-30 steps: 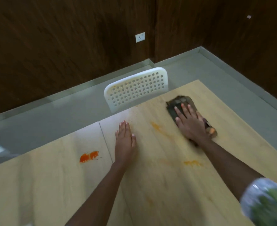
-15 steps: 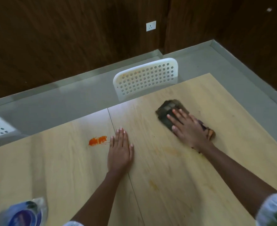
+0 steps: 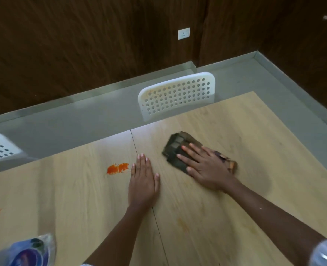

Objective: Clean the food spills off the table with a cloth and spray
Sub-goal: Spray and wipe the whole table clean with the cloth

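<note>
We press our right hand (image 3: 207, 167), fingers straight and spread, flat on the dark cloth (image 3: 180, 148); our left hand (image 3: 143, 181) rests flat, released, on the tabletop (image 3: 255, 131) beside an orange spill (image 3: 117, 168).

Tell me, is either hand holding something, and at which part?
Neither grips anything. The right hand presses flat on the near half of the cloth; the left hand rests flat on the table.

One camera sits on my head, looking forward and steeply down from close over the table (image 3: 245, 121). Beyond its far edge it takes in a chair (image 3: 178, 95) and the wall (image 3: 82, 45).
</note>
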